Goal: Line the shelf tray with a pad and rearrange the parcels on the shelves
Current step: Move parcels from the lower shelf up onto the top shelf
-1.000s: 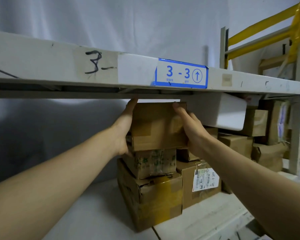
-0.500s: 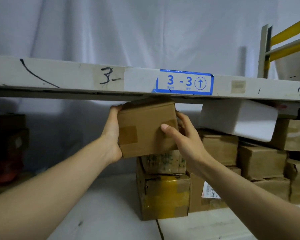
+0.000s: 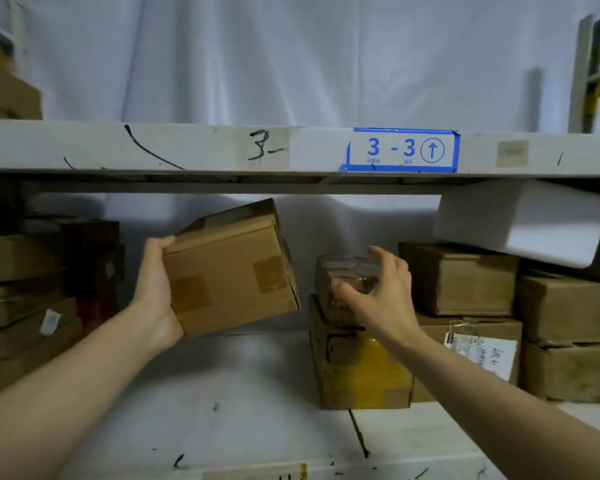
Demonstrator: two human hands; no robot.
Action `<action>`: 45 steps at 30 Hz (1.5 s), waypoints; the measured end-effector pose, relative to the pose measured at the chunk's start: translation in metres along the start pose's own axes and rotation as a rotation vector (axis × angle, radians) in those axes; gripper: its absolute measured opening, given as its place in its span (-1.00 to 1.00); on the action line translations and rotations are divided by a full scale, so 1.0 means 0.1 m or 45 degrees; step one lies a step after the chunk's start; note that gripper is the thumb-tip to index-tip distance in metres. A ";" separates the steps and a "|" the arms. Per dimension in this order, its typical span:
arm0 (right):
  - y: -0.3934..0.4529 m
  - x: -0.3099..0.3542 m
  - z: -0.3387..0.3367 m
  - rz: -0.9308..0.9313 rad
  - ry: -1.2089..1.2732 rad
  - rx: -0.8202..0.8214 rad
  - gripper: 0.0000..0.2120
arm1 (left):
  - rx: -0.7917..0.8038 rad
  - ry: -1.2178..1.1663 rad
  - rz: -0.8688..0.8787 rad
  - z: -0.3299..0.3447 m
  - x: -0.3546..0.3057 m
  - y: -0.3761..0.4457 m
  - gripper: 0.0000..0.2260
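Note:
My left hand [image 3: 156,289] grips a plain brown cardboard parcel [image 3: 232,268] by its left side and holds it tilted in the air above the white lower shelf [image 3: 229,403]. My right hand [image 3: 381,292] has its thumb and fingers spread around a small taped parcel [image 3: 340,282]. That small parcel sits on top of a box with yellow tape [image 3: 361,372]. Whether my right hand's fingers have closed on it is unclear.
The upper shelf beam [image 3: 187,150] with a blue 3-3 label [image 3: 402,150] runs just above the parcels. A white foam box [image 3: 520,223] leans on brown boxes [image 3: 461,278] at the right. More boxes [image 3: 28,299] are stacked at the left.
My left hand has carried the brown parcel to the left, off the stack, and tilted it. My right hand let go of it and moved onto the small taped parcel beneath.

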State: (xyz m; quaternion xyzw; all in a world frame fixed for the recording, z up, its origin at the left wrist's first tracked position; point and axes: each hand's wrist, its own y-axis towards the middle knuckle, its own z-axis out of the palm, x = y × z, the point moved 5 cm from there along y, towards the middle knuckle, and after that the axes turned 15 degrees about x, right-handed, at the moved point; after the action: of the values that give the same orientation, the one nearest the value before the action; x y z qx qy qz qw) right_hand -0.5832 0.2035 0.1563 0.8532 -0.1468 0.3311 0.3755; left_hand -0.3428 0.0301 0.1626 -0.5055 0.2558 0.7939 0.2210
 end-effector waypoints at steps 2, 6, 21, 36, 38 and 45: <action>0.03 -0.14 0.00 0.114 -0.037 -0.006 -0.04 | -0.024 0.010 -0.006 -0.10 0.06 -0.01 -0.61; 0.11 -0.23 0.02 0.245 -0.175 -0.059 0.21 | -0.065 0.048 -0.058 -0.26 0.23 0.05 -0.56; 0.31 -0.42 0.28 0.545 -0.305 -0.264 0.34 | -0.092 0.088 -0.209 -0.58 0.68 0.23 -0.54; 0.31 -0.46 0.37 0.519 -0.302 -0.291 0.24 | -0.086 0.086 -0.248 -0.72 0.74 0.16 -0.56; 0.28 -0.45 0.37 0.482 -0.256 -0.288 0.22 | -0.093 0.081 -0.248 -0.73 0.73 0.13 -0.56; 0.10 -0.32 0.42 0.212 0.020 -0.176 0.15 | -0.160 0.054 -0.220 -0.75 0.64 -0.09 -0.55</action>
State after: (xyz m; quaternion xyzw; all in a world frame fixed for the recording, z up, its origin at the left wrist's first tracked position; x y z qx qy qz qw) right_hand -0.5929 0.1653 0.1191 0.8076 -0.2367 0.3568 0.4055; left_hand -0.3106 -0.0048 0.0757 -0.5554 0.1655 0.7754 0.2509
